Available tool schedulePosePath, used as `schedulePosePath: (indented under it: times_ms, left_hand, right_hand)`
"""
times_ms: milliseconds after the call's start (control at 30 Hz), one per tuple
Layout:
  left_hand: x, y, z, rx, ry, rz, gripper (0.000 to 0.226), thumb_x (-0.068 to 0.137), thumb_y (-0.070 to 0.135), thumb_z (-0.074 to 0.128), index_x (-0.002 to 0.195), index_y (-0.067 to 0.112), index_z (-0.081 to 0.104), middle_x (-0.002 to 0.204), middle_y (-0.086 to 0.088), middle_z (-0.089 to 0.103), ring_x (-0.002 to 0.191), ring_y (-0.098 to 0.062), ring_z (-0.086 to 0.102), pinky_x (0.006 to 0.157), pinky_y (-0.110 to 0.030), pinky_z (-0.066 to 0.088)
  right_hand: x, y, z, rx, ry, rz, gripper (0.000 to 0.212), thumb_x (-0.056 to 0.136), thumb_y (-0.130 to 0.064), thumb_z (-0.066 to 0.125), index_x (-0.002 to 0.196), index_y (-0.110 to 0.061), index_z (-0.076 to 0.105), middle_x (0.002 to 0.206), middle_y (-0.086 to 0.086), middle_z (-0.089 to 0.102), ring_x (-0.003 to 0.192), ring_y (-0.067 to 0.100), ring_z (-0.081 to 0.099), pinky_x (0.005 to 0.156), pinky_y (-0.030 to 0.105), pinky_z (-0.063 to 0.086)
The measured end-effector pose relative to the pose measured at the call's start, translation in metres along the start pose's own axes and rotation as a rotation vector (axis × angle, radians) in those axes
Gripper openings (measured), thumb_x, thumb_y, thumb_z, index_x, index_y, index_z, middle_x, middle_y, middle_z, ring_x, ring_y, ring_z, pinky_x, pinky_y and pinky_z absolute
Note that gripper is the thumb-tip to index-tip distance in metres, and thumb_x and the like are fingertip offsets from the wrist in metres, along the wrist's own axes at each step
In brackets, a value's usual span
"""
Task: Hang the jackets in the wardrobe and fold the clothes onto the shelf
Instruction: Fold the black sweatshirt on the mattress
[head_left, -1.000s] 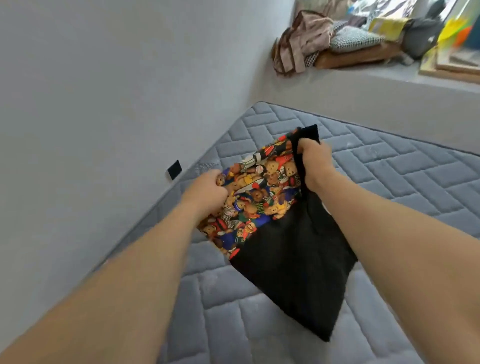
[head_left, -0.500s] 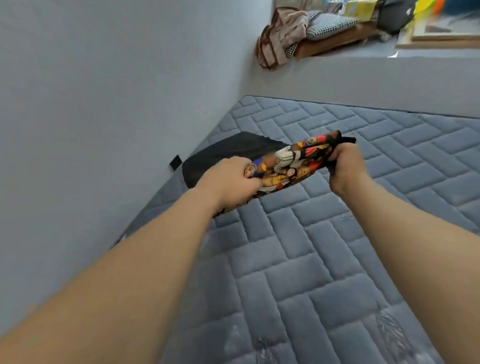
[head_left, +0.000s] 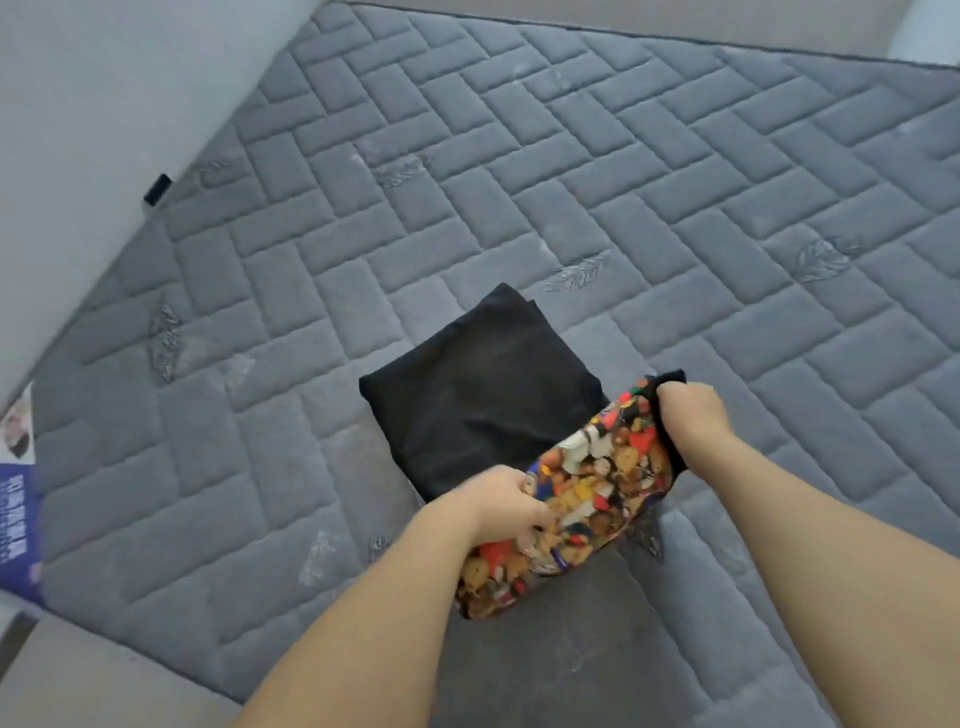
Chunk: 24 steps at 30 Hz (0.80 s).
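A: Black cotton-like garment with a bear-print colourful band (head_left: 519, 415), lying half spread on the grey quilted mattress (head_left: 675, 182). Printed edge lifted, black part flat and away from the body.

B: Hands?

A: Left hand (head_left: 498, 501) curled tight round the near-left end of the printed band. Right hand (head_left: 693, 418) clamped on the far-right end, black corner poking out past the knuckles. Both fists closed on cloth, no fingers spread.

B: Long axis?

A: Held edge running diagonal, near-left to far-right. Black body stretching off to the far-left, square to that edge. So fold direction probably forward and left, over the black part.

B: Nearer hand?

A: Left nearer the body, right farther out. Neither nearer the far black corner by much; can't tell.

B: Stage?

A: Mid-fold, likely. Shelf and wardrobe not in view.
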<state>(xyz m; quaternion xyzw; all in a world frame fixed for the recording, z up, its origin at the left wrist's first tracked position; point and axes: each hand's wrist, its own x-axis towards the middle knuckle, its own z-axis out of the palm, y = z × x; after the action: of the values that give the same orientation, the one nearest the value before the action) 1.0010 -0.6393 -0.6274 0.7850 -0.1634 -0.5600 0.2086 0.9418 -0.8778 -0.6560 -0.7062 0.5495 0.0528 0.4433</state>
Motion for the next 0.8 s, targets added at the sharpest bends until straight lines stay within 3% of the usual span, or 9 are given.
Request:
schedulePosePath:
  times_ms: [67,167,233,300,333,400,500,600,800]
  left_hand:
    - [0.005,-0.009,-0.046,0.103,0.183,0.012,0.027,0.081,0.037,0.066,0.075,0.014,0.053,0.074,0.003,0.06,0.068,-0.015,0.059,0.064,-0.032,0.048]
    - [0.024,-0.021,-0.113,0.213,0.425,-0.011,0.017,0.088,0.045,0.06,0.092,0.028,0.062,0.093,0.007,0.067,0.091,-0.015,0.065,0.087,-0.04,0.052]
    - [0.051,-0.031,-0.141,0.302,0.58,-0.05,0.015,0.088,0.044,0.054,0.089,0.029,0.056,0.101,0.003,0.066,0.104,-0.024,0.06,0.098,-0.046,0.04]
    - [0.091,-0.047,-0.156,0.319,0.696,-0.131,0.012,0.089,0.038,0.051,0.093,0.028,0.053,0.113,-0.003,0.063,0.115,-0.029,0.053,0.099,-0.048,0.032]
    - [0.114,-0.057,-0.159,0.285,0.723,-0.185,0.018,0.091,0.037,0.048,0.103,0.025,0.053,0.122,-0.005,0.058,0.121,-0.031,0.047,0.1,-0.049,0.031]
    - [0.157,-0.076,-0.156,0.228,0.75,-0.25,0.036,0.098,0.042,0.039,0.123,0.021,0.051,0.135,-0.008,0.049,0.128,-0.031,0.04,0.104,-0.049,0.029]
    - [0.204,-0.097,-0.137,0.354,0.989,-0.2,0.045,0.098,0.048,0.029,0.11,0.018,0.06,0.116,-0.007,0.06,0.109,-0.03,0.052,0.091,-0.046,0.036]
    - [0.227,-0.111,-0.122,0.382,1.216,-0.123,0.036,0.094,0.042,0.036,0.087,0.017,0.061,0.089,-0.004,0.06,0.085,-0.029,0.051,0.078,-0.043,0.035]
    - [0.229,-0.11,-0.122,0.398,1.17,-0.152,0.033,0.094,0.041,0.037,0.083,0.017,0.059,0.087,-0.005,0.057,0.083,-0.03,0.048,0.077,-0.044,0.034]
  right_hand:
    - [-0.002,-0.038,0.017,0.05,-0.013,-0.069,0.024,0.079,-0.029,0.046,0.068,-0.009,0.053,0.078,0.013,0.058,0.071,0.029,0.053,0.06,0.034,0.035]
    - [0.013,-0.099,0.054,0.101,-0.032,-0.203,0.028,0.075,-0.035,0.043,0.071,-0.011,0.055,0.076,0.007,0.059,0.078,0.029,0.054,0.064,0.033,0.036]
    - [0.038,-0.129,0.084,0.018,-0.034,-0.281,0.025,0.085,-0.028,0.043,0.084,-0.008,0.058,0.091,0.013,0.061,0.088,0.032,0.055,0.067,0.035,0.039]
    - [0.072,-0.142,0.121,-0.174,0.008,-0.316,0.031,0.09,-0.023,0.042,0.108,-0.004,0.059,0.117,0.02,0.056,0.107,0.038,0.053,0.086,0.042,0.044]
    - [0.088,-0.142,0.139,-0.293,0.034,-0.303,0.035,0.094,-0.024,0.041,0.119,-0.005,0.055,0.128,0.021,0.05,0.117,0.04,0.048,0.097,0.046,0.039]
    - [0.114,-0.128,0.173,-0.464,0.085,-0.291,0.036,0.101,-0.029,0.038,0.129,-0.009,0.049,0.137,0.019,0.043,0.127,0.04,0.04,0.105,0.049,0.03]
    - [0.139,-0.097,0.21,-0.456,0.287,-0.401,0.031,0.102,-0.028,0.035,0.117,-0.007,0.052,0.123,0.018,0.052,0.116,0.039,0.046,0.098,0.049,0.033]
    - [0.149,-0.085,0.229,-0.426,0.45,-0.526,0.029,0.097,-0.029,0.036,0.101,-0.007,0.055,0.102,0.015,0.056,0.097,0.036,0.05,0.087,0.047,0.036]
    - [0.147,-0.091,0.225,-0.477,0.41,-0.554,0.029,0.095,-0.031,0.04,0.098,-0.005,0.054,0.099,0.016,0.053,0.095,0.036,0.049,0.085,0.045,0.031]
